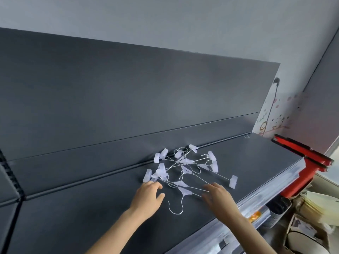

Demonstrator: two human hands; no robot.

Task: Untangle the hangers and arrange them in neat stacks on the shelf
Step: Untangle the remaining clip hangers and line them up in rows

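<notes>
Tangled thin-wire hangers (186, 160) with translucent white plastic clips, just beyond loosely spread, empty left hand (147, 197) and right hand (219, 196).

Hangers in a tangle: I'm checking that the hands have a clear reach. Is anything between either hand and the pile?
Nothing visible stands in the way. The left hand is at the near-left edge of the hangers, and the right hand is at their near-right edge, both directly over the dark shelf the pile lies on.
</notes>
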